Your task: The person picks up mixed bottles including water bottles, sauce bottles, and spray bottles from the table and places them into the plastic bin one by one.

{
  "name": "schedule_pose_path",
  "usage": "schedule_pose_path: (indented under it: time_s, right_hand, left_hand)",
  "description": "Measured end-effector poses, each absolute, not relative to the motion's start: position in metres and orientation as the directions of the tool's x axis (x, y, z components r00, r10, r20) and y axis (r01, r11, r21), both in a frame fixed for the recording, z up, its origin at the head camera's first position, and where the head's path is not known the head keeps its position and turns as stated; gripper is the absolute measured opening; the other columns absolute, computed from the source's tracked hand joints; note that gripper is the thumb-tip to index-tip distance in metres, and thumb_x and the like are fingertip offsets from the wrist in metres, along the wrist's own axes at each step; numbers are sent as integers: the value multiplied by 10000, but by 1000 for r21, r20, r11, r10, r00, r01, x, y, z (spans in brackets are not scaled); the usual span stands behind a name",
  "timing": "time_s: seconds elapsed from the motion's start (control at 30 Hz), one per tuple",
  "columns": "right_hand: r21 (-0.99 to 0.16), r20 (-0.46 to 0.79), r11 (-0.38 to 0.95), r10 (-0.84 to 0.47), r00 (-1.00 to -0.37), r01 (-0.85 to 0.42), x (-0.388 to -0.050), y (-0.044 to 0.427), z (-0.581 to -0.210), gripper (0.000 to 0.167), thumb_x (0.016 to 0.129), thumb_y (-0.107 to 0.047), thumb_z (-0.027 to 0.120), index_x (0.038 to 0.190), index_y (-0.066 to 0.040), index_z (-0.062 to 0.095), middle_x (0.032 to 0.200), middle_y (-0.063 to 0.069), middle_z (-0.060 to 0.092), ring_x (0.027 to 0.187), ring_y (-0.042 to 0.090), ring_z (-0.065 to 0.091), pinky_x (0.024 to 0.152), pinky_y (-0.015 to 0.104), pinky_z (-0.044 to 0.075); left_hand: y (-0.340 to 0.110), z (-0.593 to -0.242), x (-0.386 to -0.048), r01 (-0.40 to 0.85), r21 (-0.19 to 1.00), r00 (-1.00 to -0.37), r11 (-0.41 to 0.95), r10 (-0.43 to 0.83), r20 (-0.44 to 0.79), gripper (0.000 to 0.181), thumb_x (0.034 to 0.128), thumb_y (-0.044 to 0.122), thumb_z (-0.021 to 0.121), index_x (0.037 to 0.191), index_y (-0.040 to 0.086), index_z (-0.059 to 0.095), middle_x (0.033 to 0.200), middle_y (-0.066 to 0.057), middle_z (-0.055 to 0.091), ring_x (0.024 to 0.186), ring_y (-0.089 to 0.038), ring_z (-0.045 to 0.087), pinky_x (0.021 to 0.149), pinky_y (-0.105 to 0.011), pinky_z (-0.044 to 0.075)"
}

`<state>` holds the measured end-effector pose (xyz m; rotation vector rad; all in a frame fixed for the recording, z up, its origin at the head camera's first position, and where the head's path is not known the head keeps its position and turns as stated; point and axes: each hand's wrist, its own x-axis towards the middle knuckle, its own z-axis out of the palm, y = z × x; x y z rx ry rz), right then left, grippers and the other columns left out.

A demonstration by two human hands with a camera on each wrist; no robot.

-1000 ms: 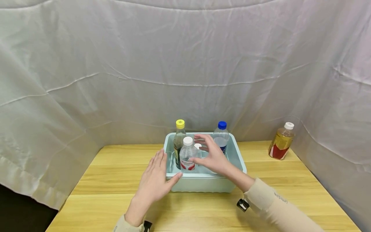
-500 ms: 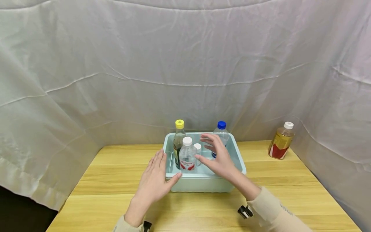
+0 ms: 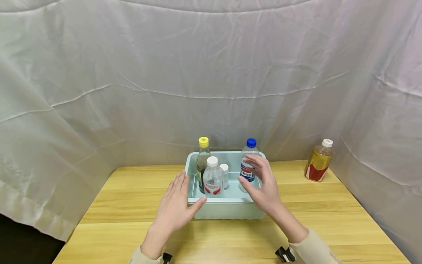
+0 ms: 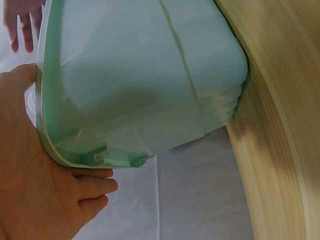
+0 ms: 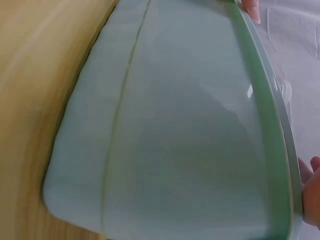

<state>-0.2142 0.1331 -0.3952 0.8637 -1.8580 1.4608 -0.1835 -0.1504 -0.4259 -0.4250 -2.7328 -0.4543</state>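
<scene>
A pale blue-green plastic bin [image 3: 227, 209] stands on the table with bottles upright inside. My left hand [image 3: 174, 205] rests against its left front corner, fingers straight along the rim, as the left wrist view also shows. Over the bin's right side hovers my right hand [image 3: 263, 185], thumb and fingers spread in a loose curve with nothing between them. Just behind it stands a clear bottle with a blue cap [image 3: 251, 143], partly hidden by the fingers. A clear white-capped bottle [image 3: 213, 179], a dark yellow-capped bottle [image 3: 204, 159] and a small white-capped bottle [image 3: 225, 176] fill the left part.
A white-capped bottle of amber liquid with a gold and red label [image 3: 319, 161] stands on the wooden table [image 3: 125, 205] at the back right. A grey curtain [image 3: 211, 73] hangs behind the table and along both sides.
My right hand has moved right, away from the clear white-capped bottle to in front of the blue-capped one. The small white-capped bottle is uncovered. My left hand has stayed put.
</scene>
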Motion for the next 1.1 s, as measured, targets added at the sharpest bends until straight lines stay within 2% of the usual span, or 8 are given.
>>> schedule_pose_path:
  time_s: [0.23, 0.53, 0.87, 0.97, 1.1]
  right_hand:
    - [-517, 846, 193, -35, -532, -834, -212, 151, -401, 716, 788, 227, 734, 1445, 72, 494, 1427, 270, 503, 1297, 285, 589, 1077, 320, 520]
    - [-510, 857, 272, 74, -511, -816, -214, 180, -404, 740, 740, 298, 707, 1425, 148, 470, 1394, 320, 500, 1288, 233, 603, 1064, 263, 518]
    - [-536, 844, 335, 210, -493, -775, -202, 203, -391, 638, 802, 277, 649, 1404, 187, 457, 1380, 363, 464, 1265, 239, 601, 1070, 212, 494]
    - [-545, 838, 360, 256, -482, -757, -203, 214, -393, 608, 826, 244, 647, 1402, 187, 460, 1377, 353, 462, 1261, 237, 599, 1072, 204, 487]
    - [-582, 812, 400, 335, -478, -708, -207, 230, -394, 583, 857, 189, 655, 1413, 161, 478, 1392, 274, 486, 1260, 222, 594, 1074, 194, 478]
  left_hand:
    - [-150, -426, -184, 339, 255, -900, 905, 233, 370, 980, 971, 707, 521, 1540, -83, 407, 1654, -258, 313, 1543, -400, 293, 1261, -520, 267]
    - [-150, -425, -184, 335, 253, -903, 908, 233, 361, 982, 973, 712, 511, 1541, -83, 405, 1656, -254, 313, 1546, -398, 287, 1264, -517, 260]
    - [-151, -426, -183, 331, 257, -906, 908, 229, 356, 988, 974, 721, 500, 1548, -76, 396, 1658, -250, 311, 1550, -392, 280, 1264, -516, 258]
    - [-151, -426, -183, 332, 256, -906, 908, 230, 356, 992, 974, 729, 490, 1547, -75, 399, 1658, -249, 312, 1550, -394, 281, 1263, -517, 261]
    - [-150, -426, -184, 334, 253, -904, 908, 233, 358, 1000, 973, 741, 476, 1548, -74, 399, 1658, -248, 311, 1550, -394, 279, 1263, -516, 261]
